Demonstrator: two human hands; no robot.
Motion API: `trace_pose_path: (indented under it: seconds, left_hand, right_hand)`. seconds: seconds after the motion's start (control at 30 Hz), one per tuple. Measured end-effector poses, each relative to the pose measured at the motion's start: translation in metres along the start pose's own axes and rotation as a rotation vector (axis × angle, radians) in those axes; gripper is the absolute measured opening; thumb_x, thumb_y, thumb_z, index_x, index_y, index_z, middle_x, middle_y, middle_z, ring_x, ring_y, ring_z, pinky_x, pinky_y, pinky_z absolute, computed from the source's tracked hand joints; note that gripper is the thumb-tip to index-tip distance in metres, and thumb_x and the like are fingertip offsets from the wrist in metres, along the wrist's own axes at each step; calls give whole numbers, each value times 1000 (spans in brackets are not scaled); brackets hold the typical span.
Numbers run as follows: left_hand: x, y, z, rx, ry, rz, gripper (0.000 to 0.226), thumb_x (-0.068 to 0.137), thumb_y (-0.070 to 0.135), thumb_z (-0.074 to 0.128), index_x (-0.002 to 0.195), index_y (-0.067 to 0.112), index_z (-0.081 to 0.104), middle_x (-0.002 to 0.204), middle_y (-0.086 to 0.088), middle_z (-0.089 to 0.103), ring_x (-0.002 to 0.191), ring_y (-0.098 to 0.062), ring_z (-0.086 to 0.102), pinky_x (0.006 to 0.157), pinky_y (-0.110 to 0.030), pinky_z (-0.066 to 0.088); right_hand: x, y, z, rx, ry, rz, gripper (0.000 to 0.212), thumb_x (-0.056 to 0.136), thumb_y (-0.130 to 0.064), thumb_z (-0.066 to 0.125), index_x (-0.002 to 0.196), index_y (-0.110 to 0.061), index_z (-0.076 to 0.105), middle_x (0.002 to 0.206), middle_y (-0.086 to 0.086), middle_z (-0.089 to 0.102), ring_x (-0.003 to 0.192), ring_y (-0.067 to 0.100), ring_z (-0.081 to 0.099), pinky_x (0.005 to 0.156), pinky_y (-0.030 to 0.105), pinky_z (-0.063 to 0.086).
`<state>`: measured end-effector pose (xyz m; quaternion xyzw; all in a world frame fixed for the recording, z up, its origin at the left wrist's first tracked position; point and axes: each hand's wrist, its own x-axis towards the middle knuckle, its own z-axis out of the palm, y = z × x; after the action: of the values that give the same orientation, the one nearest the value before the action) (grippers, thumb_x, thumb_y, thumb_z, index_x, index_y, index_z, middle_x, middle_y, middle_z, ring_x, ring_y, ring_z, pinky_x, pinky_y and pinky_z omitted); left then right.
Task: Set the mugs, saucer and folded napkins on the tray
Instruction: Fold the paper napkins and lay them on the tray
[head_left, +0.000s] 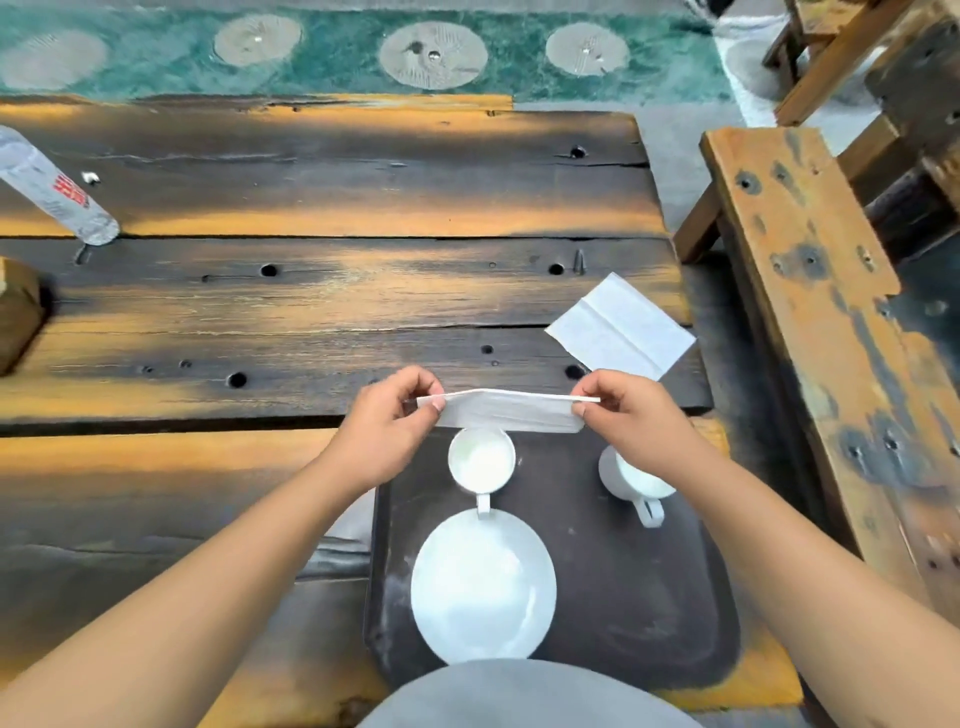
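A dark tray (613, 582) lies on the wooden table right in front of me. On it stand a white saucer (483, 587) near me, a white mug (481, 460) behind the saucer, and a second white mug (636, 480) at the right, partly hidden by my right wrist. Above the tray's far edge, a folded white napkin (506, 410) is stretched between my hands. My left hand (387, 421) pinches its left end and my right hand (621, 415) pinches its right end. Another white napkin (621, 327) lies flat on the table beyond, near the right edge.
A plastic water bottle (57, 192) lies at the table's far left, above a wooden block (18, 312). A wooden bench (810, 291) runs along the right side of the table. Green carpet lies beyond the table.
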<state>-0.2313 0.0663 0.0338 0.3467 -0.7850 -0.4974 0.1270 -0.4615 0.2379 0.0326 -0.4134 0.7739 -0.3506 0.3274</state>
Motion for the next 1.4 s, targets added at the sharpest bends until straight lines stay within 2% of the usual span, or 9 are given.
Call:
trace_pose_path:
  seconds: [0.13,0.27,0.4,0.57,0.7,0.83,1.07,1.2,1.4]
  left_hand:
    - [-32,16,26,-116,-38,-5,13,89,20,61,78,25,57,71,-16,56,61,-14,43,60,-33,35]
    - [-56,28,58,-205,-78,-13,6,84,28,57,78,26,57,81,-15,62,69,-18,50,65,-33,39]
    - [-74,33,95,-303,-94,-60,8,83,24,56,76,20,57,72,-6,54,68,-14,45,63,-28,36]
    - [-92,24,147,-351,-143,-211,18,90,12,58,74,20,58,69,7,55,66,-7,48,63,-19,40]
    - [-98,9,183,-389,-197,-408,25,95,12,52,72,21,56,69,1,53,71,-18,49,66,-37,43]
    - [-99,-1,208,-361,-194,-533,22,96,17,50,74,21,55,69,-2,55,66,-20,52,57,-36,46]
    - [-99,-13,236,-234,-153,-592,17,93,18,50,76,19,52,70,-4,56,63,-22,53,50,-35,49]
    - [-99,-15,243,-86,-108,-544,14,93,22,51,80,19,53,71,-5,61,64,-21,54,62,-42,51]
    - [-101,-17,250,22,-63,-512,14,94,23,57,106,22,51,78,3,55,71,-9,52,62,-13,40]
  right_hand:
    - [-48,11,-6,311,67,74,13,85,-19,65,74,-24,63,70,-9,59,65,9,48,61,21,39]
    - [-88,27,-11,444,128,111,11,78,-27,59,69,-22,62,74,-6,55,70,12,46,62,26,34]
    - [-121,47,-16,568,191,153,11,80,-22,58,72,-18,63,69,-11,58,66,5,50,60,15,39]
    - [-156,85,-13,545,252,305,14,84,-22,60,71,-20,64,68,-8,59,67,9,52,62,27,40]
    - [-170,117,-7,542,244,409,13,83,-25,60,72,-19,64,70,-4,63,69,13,55,64,32,41]
    - [-170,147,1,530,219,520,16,92,-15,57,77,-14,63,73,-1,64,70,14,56,63,30,42]
    - [-151,172,14,463,178,641,17,93,-18,54,79,-8,60,74,4,60,70,17,54,62,30,41]
    - [-146,181,18,374,135,660,16,94,-22,54,84,-13,62,82,5,64,76,19,58,70,34,47]
    - [-150,190,20,267,96,638,2,90,-18,59,91,-19,59,92,4,65,89,23,61,75,36,49]
